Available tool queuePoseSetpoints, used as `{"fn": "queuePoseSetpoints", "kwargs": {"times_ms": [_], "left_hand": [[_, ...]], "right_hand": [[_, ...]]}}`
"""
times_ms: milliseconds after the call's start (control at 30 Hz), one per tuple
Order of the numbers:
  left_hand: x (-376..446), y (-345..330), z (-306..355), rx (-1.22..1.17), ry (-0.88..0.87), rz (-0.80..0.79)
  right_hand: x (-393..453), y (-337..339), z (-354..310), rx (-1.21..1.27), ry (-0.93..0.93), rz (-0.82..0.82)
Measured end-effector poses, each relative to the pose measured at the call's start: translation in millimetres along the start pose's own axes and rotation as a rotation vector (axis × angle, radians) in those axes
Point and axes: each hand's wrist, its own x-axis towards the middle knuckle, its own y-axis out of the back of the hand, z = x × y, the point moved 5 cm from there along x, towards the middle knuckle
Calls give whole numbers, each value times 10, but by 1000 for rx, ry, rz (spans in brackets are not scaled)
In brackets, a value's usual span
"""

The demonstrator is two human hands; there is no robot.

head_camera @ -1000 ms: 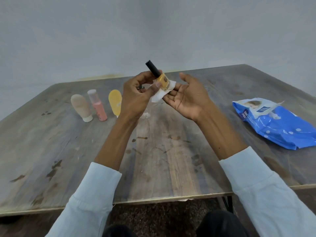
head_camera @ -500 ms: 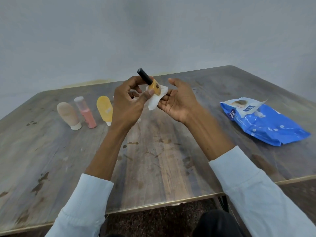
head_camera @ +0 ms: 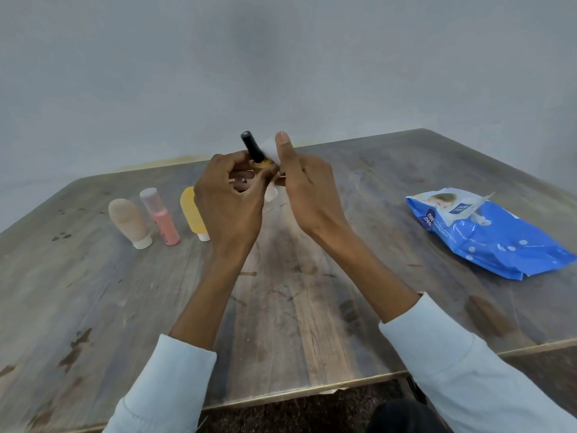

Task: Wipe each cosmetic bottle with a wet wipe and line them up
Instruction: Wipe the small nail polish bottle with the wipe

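A broad wooden table (head_camera: 312, 323) fills the view, its grey-brown planks worn and blotched with dark stains, a pale grey wall behind it. On the right part of the table lies a soft, crinkled blue plastic pack of wet wipes (head_camera: 496, 235), its white flap peeled open. Both forearms reach out from light blue cloth sleeves (head_camera: 474, 382) and meet above the middle of the table. The left hand (head_camera: 231, 201) curls its fingers and thumb round a small bottle with a yellow body and a long, smooth black cap (head_camera: 253, 150), held tilted with the cap pointing up and to the left, clear of the tabletop. The right hand (head_camera: 307, 195) is turned back-up, thumb straight and raised, pressing a thin white wet wipe (head_camera: 271, 190) against the bottle's side; how its fingers close on the wipe is hidden. Standing in a row on the left part of the table, close together but apart, are three containers: a rounded beige tube (head_camera: 129, 221) on a white cap, a slim pink cylinder bottle (head_camera: 162, 221) with a clear cap, and a flat yellow oval tube (head_camera: 193, 214) on a white cap, partly behind the left hand.
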Motion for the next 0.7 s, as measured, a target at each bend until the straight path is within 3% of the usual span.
{"fn": "queuePoseSetpoints", "kwargs": {"times_ms": [133, 300, 500, 700], "left_hand": [[1, 17, 7, -61, 67, 29], [-67, -71, 177, -76, -26, -81], [-35, 2, 53, -80, 60, 18], [-99, -84, 145, -53, -28, -34]], "right_hand": [[-11, 4, -29, -27, 60, 18], [55, 49, 36, 145, -104, -48], [62, 46, 17, 89, -24, 19], [64, 45, 48, 125, -72, -50]]}}
